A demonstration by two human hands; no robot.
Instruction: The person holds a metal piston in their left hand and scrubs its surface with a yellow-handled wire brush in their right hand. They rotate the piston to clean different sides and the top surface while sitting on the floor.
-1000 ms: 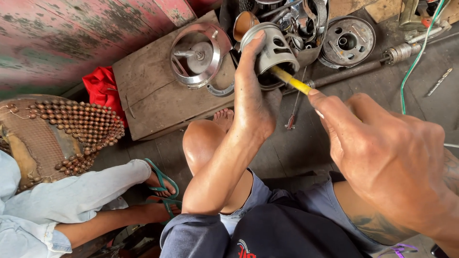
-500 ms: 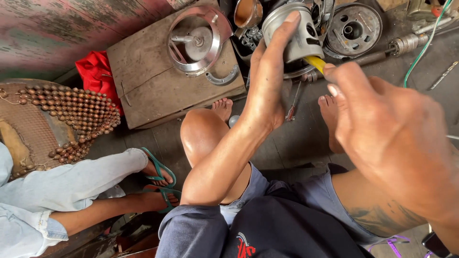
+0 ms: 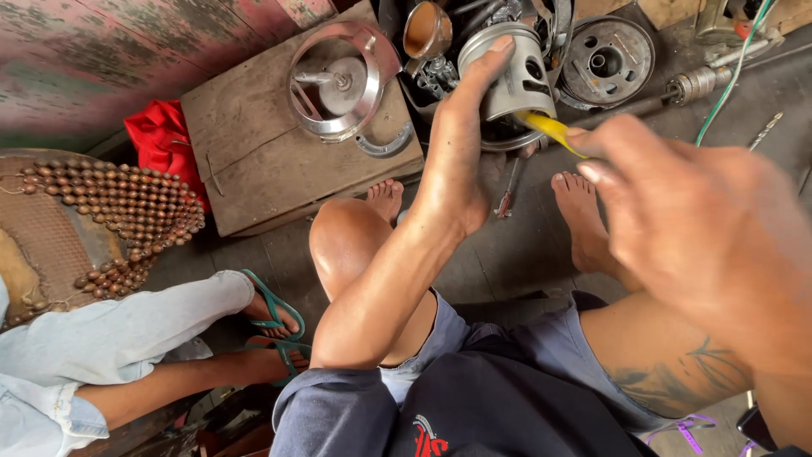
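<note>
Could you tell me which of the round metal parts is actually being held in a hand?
The grey piston, gripped by the left hand. The ring-shaped cover lies on the wooden box, and the hub disc lies untouched.

The piston (image 3: 512,74) is dull grey metal, smooth-sided. Left of it, a shiny polished metal ring cover (image 3: 338,80) lies on a rough, worn wooden box (image 3: 254,161). Left of that box sit glossy red cloth (image 3: 161,144) and brown wooden beads (image 3: 127,211).

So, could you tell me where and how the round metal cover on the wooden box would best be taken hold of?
Probably by the outer rim of the round metal cover, coming from above on the near side. It lies flat on the wooden box, its raised ring stands free, and the central shaft offers little purchase.
</note>
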